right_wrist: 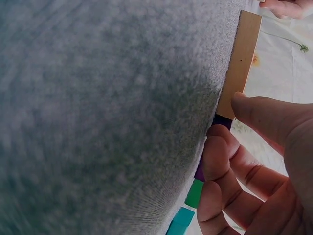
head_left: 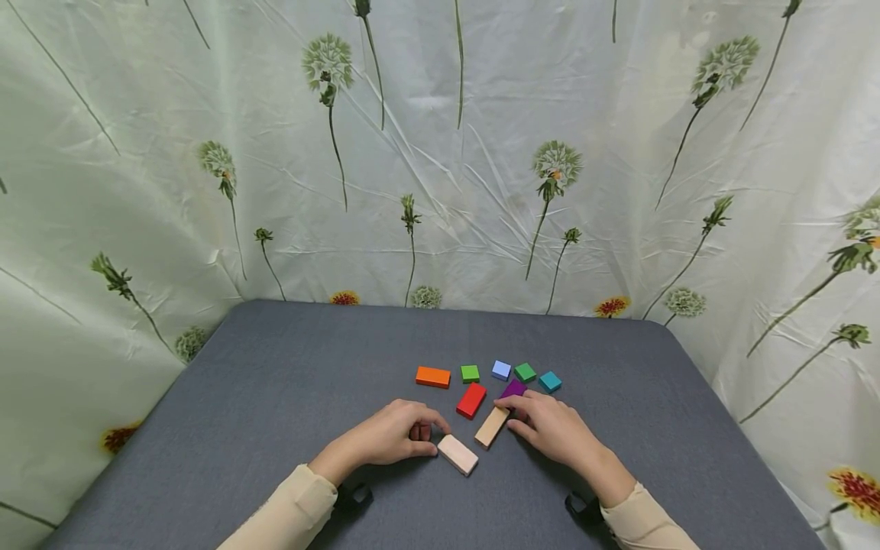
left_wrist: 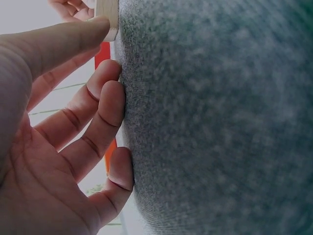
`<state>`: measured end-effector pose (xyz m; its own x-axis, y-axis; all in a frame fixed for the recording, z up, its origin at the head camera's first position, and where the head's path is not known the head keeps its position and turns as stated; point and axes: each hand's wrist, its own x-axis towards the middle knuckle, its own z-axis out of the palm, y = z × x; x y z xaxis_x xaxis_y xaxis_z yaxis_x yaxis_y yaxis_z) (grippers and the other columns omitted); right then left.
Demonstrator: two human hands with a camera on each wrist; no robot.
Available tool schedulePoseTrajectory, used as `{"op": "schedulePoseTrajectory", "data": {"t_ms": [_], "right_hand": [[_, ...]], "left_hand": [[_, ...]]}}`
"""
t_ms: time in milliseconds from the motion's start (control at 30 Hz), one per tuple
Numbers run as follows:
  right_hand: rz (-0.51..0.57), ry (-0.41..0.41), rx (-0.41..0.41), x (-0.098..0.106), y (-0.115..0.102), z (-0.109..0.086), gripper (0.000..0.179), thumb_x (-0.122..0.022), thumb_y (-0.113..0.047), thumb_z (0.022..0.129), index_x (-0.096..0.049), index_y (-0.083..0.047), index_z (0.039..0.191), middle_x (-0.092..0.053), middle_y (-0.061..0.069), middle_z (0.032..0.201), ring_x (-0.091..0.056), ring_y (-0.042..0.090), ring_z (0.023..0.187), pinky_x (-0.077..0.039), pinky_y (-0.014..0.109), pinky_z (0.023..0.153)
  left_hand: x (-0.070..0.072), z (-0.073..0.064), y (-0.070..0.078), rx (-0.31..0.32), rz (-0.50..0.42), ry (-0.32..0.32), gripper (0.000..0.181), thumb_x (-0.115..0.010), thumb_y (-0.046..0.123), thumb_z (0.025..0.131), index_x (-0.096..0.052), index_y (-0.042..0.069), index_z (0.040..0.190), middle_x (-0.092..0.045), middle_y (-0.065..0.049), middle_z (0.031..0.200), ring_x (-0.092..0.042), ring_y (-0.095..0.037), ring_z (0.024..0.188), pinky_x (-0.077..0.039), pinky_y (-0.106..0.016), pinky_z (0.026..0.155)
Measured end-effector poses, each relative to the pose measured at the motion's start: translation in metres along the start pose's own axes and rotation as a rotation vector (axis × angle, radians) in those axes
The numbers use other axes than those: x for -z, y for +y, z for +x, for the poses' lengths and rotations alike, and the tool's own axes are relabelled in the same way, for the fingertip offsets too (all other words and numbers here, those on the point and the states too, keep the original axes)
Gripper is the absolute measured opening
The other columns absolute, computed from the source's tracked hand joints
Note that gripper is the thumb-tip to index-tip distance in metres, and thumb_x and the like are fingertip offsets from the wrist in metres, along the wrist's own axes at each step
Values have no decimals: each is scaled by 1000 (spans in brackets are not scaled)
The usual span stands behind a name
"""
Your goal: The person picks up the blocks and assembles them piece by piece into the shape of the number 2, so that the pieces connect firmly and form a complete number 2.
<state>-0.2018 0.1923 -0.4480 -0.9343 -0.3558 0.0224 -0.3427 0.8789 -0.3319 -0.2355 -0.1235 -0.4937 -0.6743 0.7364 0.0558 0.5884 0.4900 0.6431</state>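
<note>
My left hand (head_left: 395, 435) is at the left end of a pale pinkish wooden block (head_left: 457, 455), pinching it between thumb and index finger. In the left wrist view the thumb lies against the block's end (left_wrist: 108, 19), while the other fingers curl loosely down to the cloth. A tan wooden block (head_left: 492, 427) lies slanted in front of my right hand (head_left: 553, 428). That hand's index finger reaches over its far end, and the thumb presses its near side in the right wrist view. Just beyond is a purple block (head_left: 513, 389), partly hidden by the fingers.
Past the hands lie a red block (head_left: 471, 401), an orange block (head_left: 433, 376), a light green block (head_left: 470, 373), a light blue block (head_left: 501, 370), a dark green block (head_left: 525, 372) and a teal block (head_left: 550, 382). Grey cloth covers the table (head_left: 309, 351); a flowered curtain (head_left: 440, 153) hangs behind.
</note>
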Motion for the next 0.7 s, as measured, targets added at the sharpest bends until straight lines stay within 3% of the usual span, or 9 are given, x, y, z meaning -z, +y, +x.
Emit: {"op": "schedulePoseTrajectory", "data": {"t_ms": [133,333,500,567,700], "right_hand": [[-4,2,-20,0,-1,0,37,-82,-21,96,-77,-29,132,-63,-11,92,-51,5,76,-43,28,64],[3,9,-32,1,-2,-2,32,-82,-18,96,-78,-27,126,-67,-8,96,-55,6,79,-47,32,66],[21,17,-28,3,-1,-5,28,-81,-18,96,-79,-27,123,-69,-8,98,-56,5,79,-48,32,65],[26,22,-26,3,-1,-5,27,-82,-18,96,-79,-28,121,-68,-10,96,-55,5,78,-47,31,64],[24,33,-7,2,1,-7,25,-82,-19,96,-79,-29,119,-65,-11,92,-52,4,76,-44,29,63]], "left_hand": [[0,0,0,1,-9,0,26,-81,30,98,-76,33,123,-63,15,87,-54,1,74,-47,-22,65],[7,-3,17,4,-1,2,23,-81,25,98,-77,26,120,-63,13,85,-54,0,74,-47,-23,66],[14,-5,37,95,-20,-18,24,-84,19,95,-78,23,117,-62,12,83,-54,-1,73,-47,-22,67],[12,-4,34,105,-19,-16,24,-85,20,94,-78,26,117,-62,13,83,-54,0,72,-47,-22,67],[5,-2,21,59,-6,-6,24,-84,22,95,-77,28,117,-63,14,83,-55,0,72,-48,-23,66]]}}
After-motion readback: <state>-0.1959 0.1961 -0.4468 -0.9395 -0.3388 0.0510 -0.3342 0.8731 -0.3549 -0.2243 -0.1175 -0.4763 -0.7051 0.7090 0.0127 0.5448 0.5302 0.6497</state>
